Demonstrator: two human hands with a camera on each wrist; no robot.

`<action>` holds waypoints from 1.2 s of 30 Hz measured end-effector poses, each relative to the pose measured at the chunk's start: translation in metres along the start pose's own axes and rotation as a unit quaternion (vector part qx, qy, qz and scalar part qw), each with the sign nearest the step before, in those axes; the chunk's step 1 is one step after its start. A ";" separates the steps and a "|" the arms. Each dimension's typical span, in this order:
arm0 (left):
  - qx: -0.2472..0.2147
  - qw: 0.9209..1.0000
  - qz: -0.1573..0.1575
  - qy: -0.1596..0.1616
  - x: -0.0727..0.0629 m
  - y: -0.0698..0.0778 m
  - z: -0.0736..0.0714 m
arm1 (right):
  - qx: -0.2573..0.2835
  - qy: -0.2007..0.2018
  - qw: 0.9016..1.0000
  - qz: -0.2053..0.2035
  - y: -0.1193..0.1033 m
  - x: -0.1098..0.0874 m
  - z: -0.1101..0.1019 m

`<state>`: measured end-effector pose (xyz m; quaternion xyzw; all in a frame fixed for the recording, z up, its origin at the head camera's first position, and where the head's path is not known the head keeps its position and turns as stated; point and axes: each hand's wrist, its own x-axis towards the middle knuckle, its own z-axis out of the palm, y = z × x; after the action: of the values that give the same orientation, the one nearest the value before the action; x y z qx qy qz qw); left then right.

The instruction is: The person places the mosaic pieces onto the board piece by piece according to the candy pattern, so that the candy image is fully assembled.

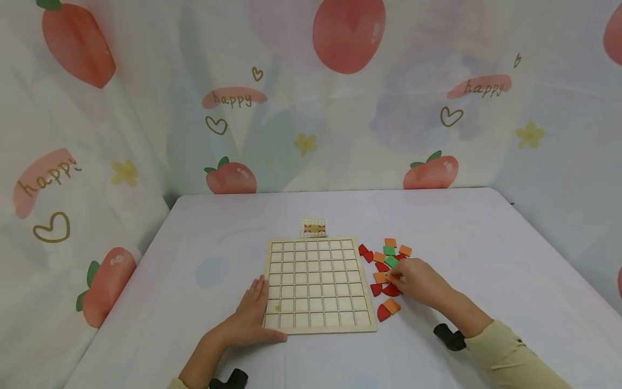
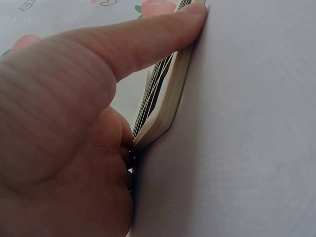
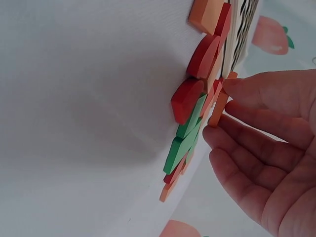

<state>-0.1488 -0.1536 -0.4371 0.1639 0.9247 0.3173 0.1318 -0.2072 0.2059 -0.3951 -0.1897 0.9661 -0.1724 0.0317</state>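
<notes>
A square wooden grid board point(image 1: 316, 286) lies flat on the table. At its lower left corner my left hand point(image 1: 248, 319) rests, straight fingers along the left side and thumb against the front edge; the left wrist view shows the thumb point(image 2: 148, 44) on the board's rim point(image 2: 173, 94). My right hand point(image 1: 423, 281) is over the loose pieces right of the board. Between thumb and fingers it pinches an orange square tile point(image 3: 220, 103), held above the others. Around it lie red quarter-round pieces point(image 1: 384, 312), orange squares point(image 1: 391, 306) and green tiles point(image 1: 389, 250).
Behind the board a small pattern card point(image 1: 313, 228) shows a coloured design on a grid. A white cloth covers the table point(image 1: 214, 227). Patterned curtains point(image 1: 311, 119) hang at the back and sides. Black wrist devices point(image 1: 449, 337) sit by both forearms.
</notes>
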 end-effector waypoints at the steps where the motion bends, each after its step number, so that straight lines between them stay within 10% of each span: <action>1: -0.001 1.000 0.001 0.000 0.000 0.000 0.000 | 0.000 0.003 1.000 -0.003 -0.001 0.000 0.000; 36: 0.014 1.000 -0.001 0.000 0.000 -0.003 0.001 | 0.002 -0.010 0.993 -0.117 -0.023 0.023 0.012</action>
<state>-0.1492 -0.1554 -0.4400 0.1646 0.9291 0.3043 0.1303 -0.2184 0.1732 -0.3984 -0.3034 0.9365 -0.1747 0.0208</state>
